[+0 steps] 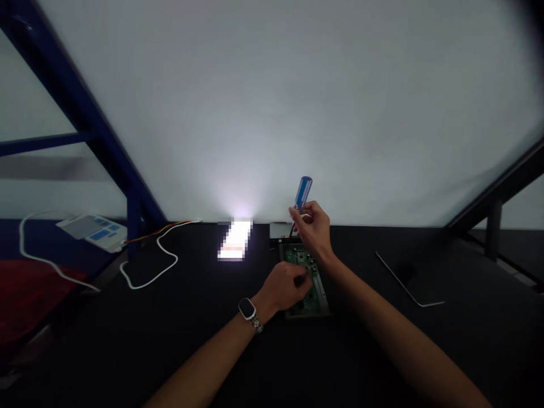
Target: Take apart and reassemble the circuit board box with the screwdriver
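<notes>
A green circuit board (pixel 301 255) in a metal frame lies on the dark table between my hands. My right hand (pixel 313 226) is closed around a screwdriver (pixel 303 192) with a blue handle, held nearly upright. Its shaft points down to the far left edge of the frame; the tip is hard to make out. Over the board's middle rests my left hand (pixel 290 285), fingers curled in a pinch. Whatever is between those fingers is too dark to name. A watch (pixel 247 308) sits on the left wrist.
A bright, pixelated screen-like panel (pixel 236 241) lies left of the board. Further left are a white cable (pixel 155 277) and a white card (pixel 93 231) with blue patches. A bent metal rod (pixel 402 283) lies right. Blue beams (pixel 85 113) and a red item (pixel 34 300) are at left.
</notes>
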### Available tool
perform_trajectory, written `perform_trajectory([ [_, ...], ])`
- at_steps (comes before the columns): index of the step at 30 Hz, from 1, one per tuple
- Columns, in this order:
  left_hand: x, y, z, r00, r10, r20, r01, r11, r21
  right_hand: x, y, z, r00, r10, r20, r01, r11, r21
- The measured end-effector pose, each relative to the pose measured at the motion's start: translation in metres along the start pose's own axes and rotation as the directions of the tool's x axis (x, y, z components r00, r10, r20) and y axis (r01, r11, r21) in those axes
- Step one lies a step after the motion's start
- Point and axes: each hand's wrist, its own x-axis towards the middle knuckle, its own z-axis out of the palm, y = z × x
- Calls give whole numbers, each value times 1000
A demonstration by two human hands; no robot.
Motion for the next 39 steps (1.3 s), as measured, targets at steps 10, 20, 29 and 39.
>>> perform_trajectory([
  [10, 1, -1, 0, 999, 7, 42, -8, 1000, 16, 10, 0, -25, 936, -52, 349, 118, 978, -171],
  [20, 1, -2, 0, 999, 11, 44, -13, 999, 38, 5, 16, -10, 938, -29, 347, 79, 988, -132],
  [29, 0, -1, -1, 998, 44, 46, -45, 999, 17, 3, 22, -8, 948, -10, 319, 34, 997, -71],
  [39, 9, -32, -32, 940, -86, -331, 91, 996, 0, 5, 20, -19, 973, 6, 229, -6, 1000, -2],
])
